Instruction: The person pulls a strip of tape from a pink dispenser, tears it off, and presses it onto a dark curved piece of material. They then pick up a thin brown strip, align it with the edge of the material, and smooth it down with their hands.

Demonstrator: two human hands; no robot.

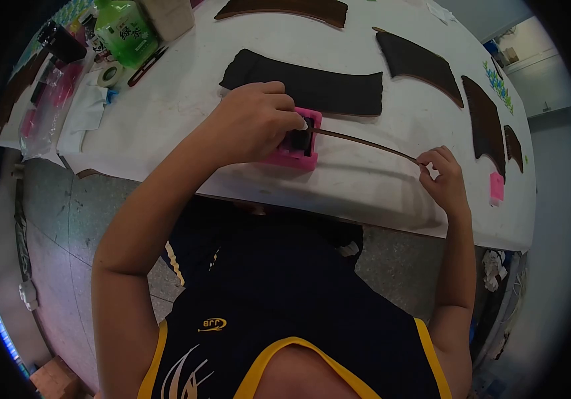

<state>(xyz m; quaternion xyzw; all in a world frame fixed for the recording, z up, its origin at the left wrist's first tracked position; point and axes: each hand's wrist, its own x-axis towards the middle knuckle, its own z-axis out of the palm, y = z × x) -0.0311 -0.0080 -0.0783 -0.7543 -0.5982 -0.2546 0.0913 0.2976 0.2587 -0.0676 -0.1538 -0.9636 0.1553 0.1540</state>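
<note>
1. Brown, narrow, bowed strip [366, 141], smooth-looking, spans the centre of the frame, its left end over a bright pink rectangular tray [308, 161].
2. Thumb and fingers of the right hand [442, 174], right of centre, pinch the strip's right end.
3. Fingers of the left hand [255, 121] are curled at its other end, over the tray; exactly what they grip I cannot tell.
4. Dark, matt material lies inside the tray, partly hidden by that hand.
5. Just above spreads a black, curved, flat panel [325, 85] on the white-covered counter [179, 110]; similar dark panels [420, 65] lie at the upper right.
6. At the upper left, a translucent green plastic bottle [120, 36] holds green contents; near it, a crinkled clear plastic bag [44, 126] contains pink pieces.
</note>
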